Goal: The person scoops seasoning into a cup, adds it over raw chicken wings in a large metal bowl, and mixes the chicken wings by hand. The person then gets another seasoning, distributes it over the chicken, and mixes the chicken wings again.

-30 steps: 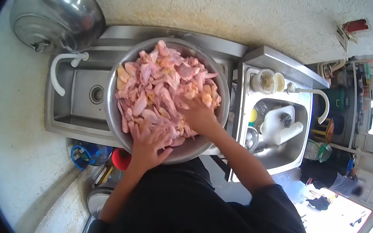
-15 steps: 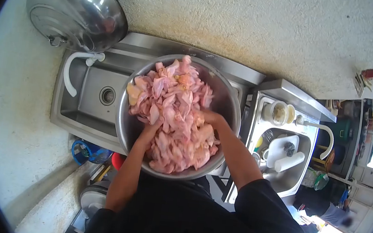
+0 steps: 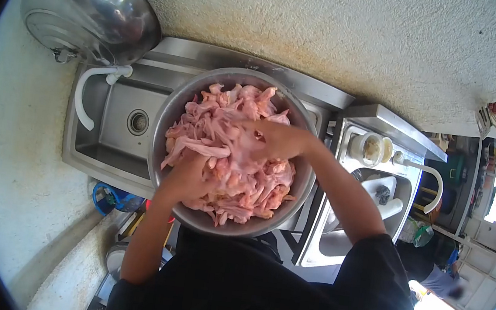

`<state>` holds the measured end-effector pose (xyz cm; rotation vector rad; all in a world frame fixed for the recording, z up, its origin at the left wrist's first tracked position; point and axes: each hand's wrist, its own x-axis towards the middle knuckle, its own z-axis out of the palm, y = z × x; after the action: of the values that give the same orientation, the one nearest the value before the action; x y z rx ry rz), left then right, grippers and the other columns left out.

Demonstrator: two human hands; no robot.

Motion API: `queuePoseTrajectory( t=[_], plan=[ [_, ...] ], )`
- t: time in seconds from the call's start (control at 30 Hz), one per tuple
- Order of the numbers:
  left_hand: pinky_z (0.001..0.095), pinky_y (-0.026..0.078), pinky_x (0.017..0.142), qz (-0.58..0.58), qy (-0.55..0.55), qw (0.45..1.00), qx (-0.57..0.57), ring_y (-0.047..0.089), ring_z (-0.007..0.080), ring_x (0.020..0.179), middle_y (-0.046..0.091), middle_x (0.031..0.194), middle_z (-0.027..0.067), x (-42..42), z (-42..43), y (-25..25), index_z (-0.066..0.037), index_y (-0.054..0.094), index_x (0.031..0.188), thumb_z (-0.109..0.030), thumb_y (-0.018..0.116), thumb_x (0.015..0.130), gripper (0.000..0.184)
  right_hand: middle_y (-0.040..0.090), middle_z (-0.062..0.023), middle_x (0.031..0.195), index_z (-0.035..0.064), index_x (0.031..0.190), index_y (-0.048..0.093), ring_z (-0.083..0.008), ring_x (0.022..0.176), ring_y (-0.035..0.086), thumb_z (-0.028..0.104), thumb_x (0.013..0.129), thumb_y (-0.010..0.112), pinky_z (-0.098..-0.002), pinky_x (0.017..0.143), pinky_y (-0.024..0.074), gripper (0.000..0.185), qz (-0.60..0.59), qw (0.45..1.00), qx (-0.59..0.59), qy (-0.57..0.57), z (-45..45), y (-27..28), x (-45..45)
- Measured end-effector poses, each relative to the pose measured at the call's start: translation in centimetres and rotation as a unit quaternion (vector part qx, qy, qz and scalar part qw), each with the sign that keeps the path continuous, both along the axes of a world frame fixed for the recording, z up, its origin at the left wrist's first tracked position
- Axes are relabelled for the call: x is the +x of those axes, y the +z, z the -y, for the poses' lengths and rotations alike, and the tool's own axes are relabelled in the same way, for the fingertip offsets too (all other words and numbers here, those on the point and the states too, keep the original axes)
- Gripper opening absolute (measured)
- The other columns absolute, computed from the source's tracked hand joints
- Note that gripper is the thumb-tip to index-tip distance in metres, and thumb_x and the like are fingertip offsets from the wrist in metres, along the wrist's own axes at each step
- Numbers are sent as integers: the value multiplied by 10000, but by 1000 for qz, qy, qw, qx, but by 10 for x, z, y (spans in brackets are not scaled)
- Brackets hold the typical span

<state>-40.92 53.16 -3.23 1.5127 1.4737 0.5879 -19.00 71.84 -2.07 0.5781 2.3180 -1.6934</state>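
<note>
A big round steel bowl (image 3: pixel 171 106) holds a heap of raw chicken wings (image 3: pixel 228 198). My left hand (image 3: pixel 186 175) is pushed into the near left part of the heap, and its fingers are hidden beneath the meat. From the right, my right hand (image 3: pixel 277 140) reaches across the middle of the heap, back of the hand up. Its fingers are smeared by motion among the wings, so their grip does not show. Both hands touch the chicken inside the bowl.
Left of the bowl is a steel sink (image 3: pixel 131 102) with a white faucet (image 3: pixel 86 97). A large steel pot (image 3: pixel 93 12) hangs by the wall. At the right, a second sink (image 3: pixel 396 224) holds washing-up beside a tub (image 3: pixel 371 149). Another person (image 3: pixel 439 278) is farther right.
My right hand has risen and moved inward over the heap. My left hand has shifted slightly left. The chicken has been turned over and now lies flatter and spread out.
</note>
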Motion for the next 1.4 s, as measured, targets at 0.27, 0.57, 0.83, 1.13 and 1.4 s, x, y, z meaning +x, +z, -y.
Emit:
queuePoseTrajectory(
  t=[0.27, 0.57, 0.83, 1.13, 1.4],
  plan=[
    [435, 425, 1083, -55, 240, 965, -86, 528, 395, 1289, 514, 1417, 249, -43, -3, -68, 23, 440, 1432, -354, 650, 942, 653, 576, -256, 1394, -43, 1410, 518, -356, 1326, 543, 679, 887, 556, -404, 1110, 419, 892, 260, 953, 139, -71, -66, -59, -30],
    [384, 461, 1075, 513, 293, 753, -290, 536, 240, 1305, 516, 1448, 104, -26, -35, -122, -88, 382, 1515, -456, 639, 984, 695, 603, -120, 1364, 75, 1432, 534, -208, 1199, 602, 711, 933, 525, -383, 1001, 509, 808, 148, 834, -444, -293, -1, -177, -18],
    [384, 458, 1084, 365, 77, 911, -174, 500, 200, 1324, 501, 1433, 109, -22, -13, -76, -111, 410, 1501, -251, 845, 770, 861, 705, -189, 1153, 8, 1126, 708, -285, 1079, 680, 534, 736, 807, -405, 930, 530, 662, 133, 975, -52, -171, 44, -2, 7],
    [701, 152, 1163, -171, -18, 968, 182, 273, 517, 1420, 375, 1536, 179, 20, 95, -57, -259, 622, 1377, -583, 836, 595, 873, 268, -119, 1642, 123, 1584, 298, -320, 1369, 482, 411, 896, 623, -613, 1166, 243, 814, 58, 887, 414, -195, 213, -79, 38],
    [793, 193, 1067, -264, -98, 938, 200, 327, 465, 1429, 465, 1498, 80, 64, 100, -44, -319, 628, 1365, -377, 689, 798, 572, 643, -101, 1248, 179, 1330, 572, -297, 1120, 647, 290, 832, 649, -527, 988, 474, 516, 225, 929, 291, -37, 85, -172, 7]
  ],
)
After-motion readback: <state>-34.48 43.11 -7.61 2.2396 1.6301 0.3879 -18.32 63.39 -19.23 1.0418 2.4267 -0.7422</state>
